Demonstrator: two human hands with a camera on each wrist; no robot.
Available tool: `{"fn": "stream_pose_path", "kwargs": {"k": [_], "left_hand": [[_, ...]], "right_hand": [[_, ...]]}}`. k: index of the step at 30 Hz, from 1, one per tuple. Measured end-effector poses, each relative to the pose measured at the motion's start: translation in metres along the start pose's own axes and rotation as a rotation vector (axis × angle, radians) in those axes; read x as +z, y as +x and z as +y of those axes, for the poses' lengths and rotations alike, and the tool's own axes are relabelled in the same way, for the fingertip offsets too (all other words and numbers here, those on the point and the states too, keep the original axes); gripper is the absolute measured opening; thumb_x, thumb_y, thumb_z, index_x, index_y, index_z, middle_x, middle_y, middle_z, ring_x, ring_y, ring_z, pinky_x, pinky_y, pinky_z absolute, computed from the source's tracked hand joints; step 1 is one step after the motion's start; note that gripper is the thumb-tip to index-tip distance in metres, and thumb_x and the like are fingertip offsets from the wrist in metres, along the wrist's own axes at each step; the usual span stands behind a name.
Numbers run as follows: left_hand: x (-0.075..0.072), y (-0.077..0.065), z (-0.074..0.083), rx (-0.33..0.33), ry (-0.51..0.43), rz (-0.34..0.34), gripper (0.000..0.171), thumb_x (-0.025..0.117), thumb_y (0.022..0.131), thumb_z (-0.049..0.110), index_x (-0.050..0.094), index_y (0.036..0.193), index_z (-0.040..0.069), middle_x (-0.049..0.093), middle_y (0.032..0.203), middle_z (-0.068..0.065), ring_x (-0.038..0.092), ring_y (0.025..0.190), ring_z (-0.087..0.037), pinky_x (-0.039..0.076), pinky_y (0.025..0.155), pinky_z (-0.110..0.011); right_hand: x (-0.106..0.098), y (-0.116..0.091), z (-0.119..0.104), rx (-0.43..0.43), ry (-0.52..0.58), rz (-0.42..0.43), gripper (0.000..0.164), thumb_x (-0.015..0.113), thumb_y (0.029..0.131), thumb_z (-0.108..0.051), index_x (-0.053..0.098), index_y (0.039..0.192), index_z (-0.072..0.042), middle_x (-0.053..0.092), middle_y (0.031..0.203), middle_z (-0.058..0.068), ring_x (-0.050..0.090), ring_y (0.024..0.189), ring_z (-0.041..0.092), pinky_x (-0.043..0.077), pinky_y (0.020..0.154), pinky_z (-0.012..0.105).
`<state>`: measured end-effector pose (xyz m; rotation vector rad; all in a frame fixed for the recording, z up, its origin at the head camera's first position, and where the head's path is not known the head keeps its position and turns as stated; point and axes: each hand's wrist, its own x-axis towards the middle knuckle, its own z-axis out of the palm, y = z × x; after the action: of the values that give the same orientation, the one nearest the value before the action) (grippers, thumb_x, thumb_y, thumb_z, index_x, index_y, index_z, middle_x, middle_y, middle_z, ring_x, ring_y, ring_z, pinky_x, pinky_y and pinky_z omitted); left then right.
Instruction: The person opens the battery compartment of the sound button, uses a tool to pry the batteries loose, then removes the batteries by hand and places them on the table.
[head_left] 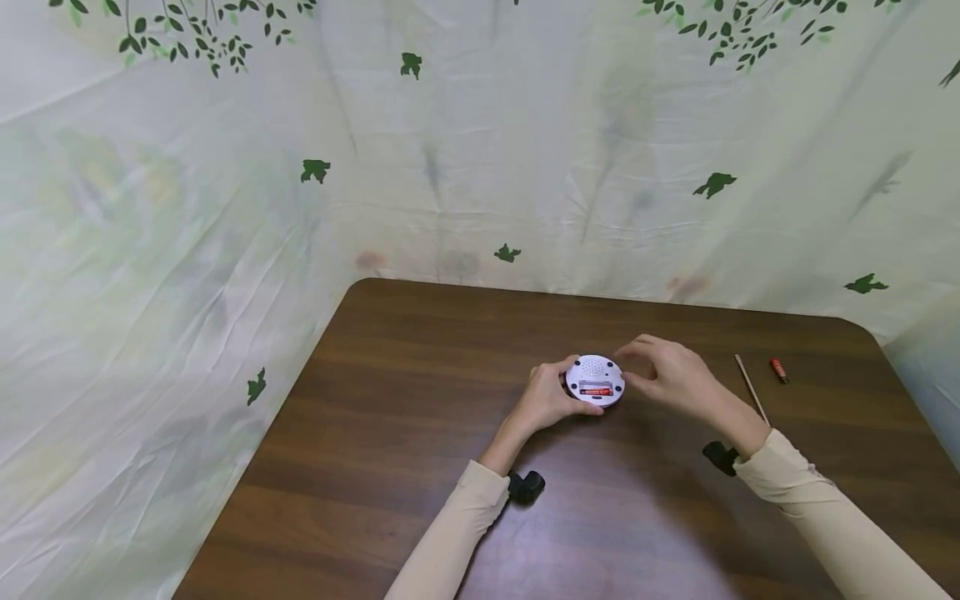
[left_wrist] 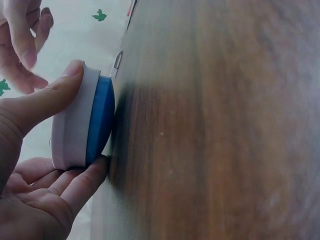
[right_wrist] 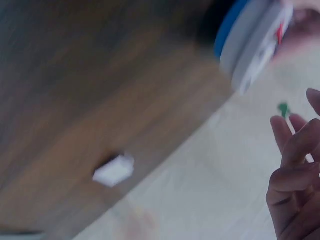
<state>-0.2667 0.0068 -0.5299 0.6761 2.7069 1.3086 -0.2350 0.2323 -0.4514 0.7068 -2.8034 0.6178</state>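
My left hand [head_left: 551,396] grips a round device [head_left: 594,367] by its edge, thumb on one side and fingers on the other. Its white back faces up, with small holes, dark dots and an uncovered battery slot holding a red battery [head_left: 596,392]. The underside of the device [left_wrist: 100,120] is blue and close to the tabletop. Just right of the device hovers my right hand [head_left: 671,375], fingers loosely bent, with nothing clearly visible between them. On the table near it lies a small white piece [right_wrist: 115,171], blurred in the right wrist view.
Beyond my right hand, a thin metal rod [head_left: 750,385] lies on the brown table [head_left: 420,358], its near end hidden by the wrist. Another red battery [head_left: 779,371] lies to its right. A patterned curtain [head_left: 480,167] hangs behind the table's far edge.
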Motion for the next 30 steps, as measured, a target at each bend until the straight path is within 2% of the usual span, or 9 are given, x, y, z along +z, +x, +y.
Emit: {"fn": "stream_pose_path", "kwargs": {"k": [5,12,21,27,30], "left_hand": [[0.0,0.0,0.002,0.015,0.0,-0.005,0.089,0.099,0.067,0.035,0.062,0.142,0.004,0.073,0.131,-0.013,0.07,0.115,-0.023,0.052,0.103,-0.035],[-0.002,0.0,0.001,0.011,-0.003,-0.011,0.089,0.099,0.068,0.035,0.061,0.143,0.003,0.071,0.133,-0.014,0.07,0.115,-0.023,0.053,0.101,-0.034],[0.001,0.0,0.0,0.017,-0.011,-0.008,0.089,0.099,0.067,0.035,0.062,0.142,0.004,0.073,0.13,-0.014,0.07,0.112,-0.023,0.054,0.099,-0.033],[0.001,0.0,0.001,0.012,-0.006,-0.001,0.092,0.099,0.067,0.035,0.06,0.143,0.001,0.072,0.132,-0.015,0.07,0.116,-0.026,0.051,0.105,-0.037],[0.0,0.0,0.001,0.011,-0.011,0.001,0.092,0.099,0.067,0.035,0.06,0.143,0.001,0.072,0.131,-0.014,0.069,0.116,-0.026,0.05,0.105,-0.039]], "right_hand": [[0.022,0.002,-0.015,-0.041,0.007,-0.079,0.018,0.078,0.087,-0.008,0.077,0.105,-0.007,0.073,0.1,0.005,0.058,0.067,0.01,0.047,0.06,0.029],[0.038,0.003,-0.019,-0.072,-0.061,-0.096,0.01,0.08,0.086,-0.007,0.079,0.095,-0.01,0.072,0.095,0.003,0.059,0.068,0.011,0.046,0.055,0.029],[0.04,0.004,-0.019,-0.109,-0.095,-0.102,0.008,0.081,0.086,-0.004,0.077,0.091,-0.008,0.064,0.086,0.001,0.052,0.062,0.007,0.044,0.054,0.024],[0.036,0.004,-0.019,-0.139,-0.1,-0.058,0.011,0.083,0.086,-0.007,0.073,0.088,-0.01,0.059,0.083,0.0,0.048,0.057,0.006,0.04,0.05,0.023],[0.03,0.004,-0.017,-0.119,-0.101,-0.037,0.01,0.082,0.087,-0.007,0.073,0.089,-0.009,0.062,0.086,0.002,0.05,0.057,0.008,0.042,0.05,0.025]]}}
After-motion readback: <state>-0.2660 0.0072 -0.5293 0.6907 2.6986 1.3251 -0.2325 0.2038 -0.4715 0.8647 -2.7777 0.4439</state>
